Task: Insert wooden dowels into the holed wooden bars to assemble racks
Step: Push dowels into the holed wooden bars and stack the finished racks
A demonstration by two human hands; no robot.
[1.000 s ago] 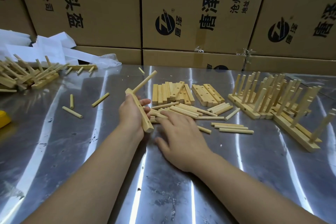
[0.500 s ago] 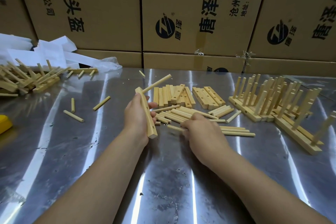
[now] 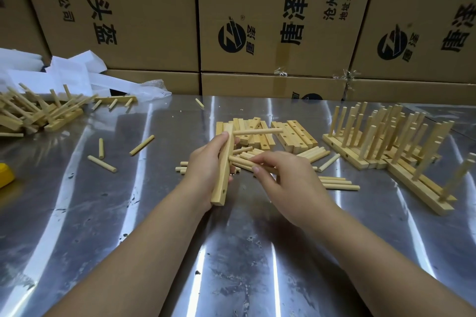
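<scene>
My left hand (image 3: 206, 165) grips a holed wooden bar (image 3: 222, 183), held nearly upright above the metal table (image 3: 128, 226). One dowel (image 3: 257, 131) sticks out of the bar's top hole and points right. My right hand (image 3: 286, 183) pinches a second dowel (image 3: 238, 161), whose left end touches the bar's middle. Loose dowels (image 3: 334, 183) lie under and to the right of my hands. Behind them lies a stack of holed bars (image 3: 296, 134).
Finished racks (image 3: 386, 141) with upright dowels stand at the right. Another heap of racks (image 3: 33, 113) lies at the far left by white paper (image 3: 67, 72). Stray dowels (image 3: 103, 163) lie left of centre. Cardboard boxes (image 3: 257, 20) wall the back. A yellow object (image 3: 5, 175) sits at the left edge.
My right hand picked a dowel off the pile and brought it to the bar's middle. My left hand turned the bar more upright, so its inserted dowel now points right.
</scene>
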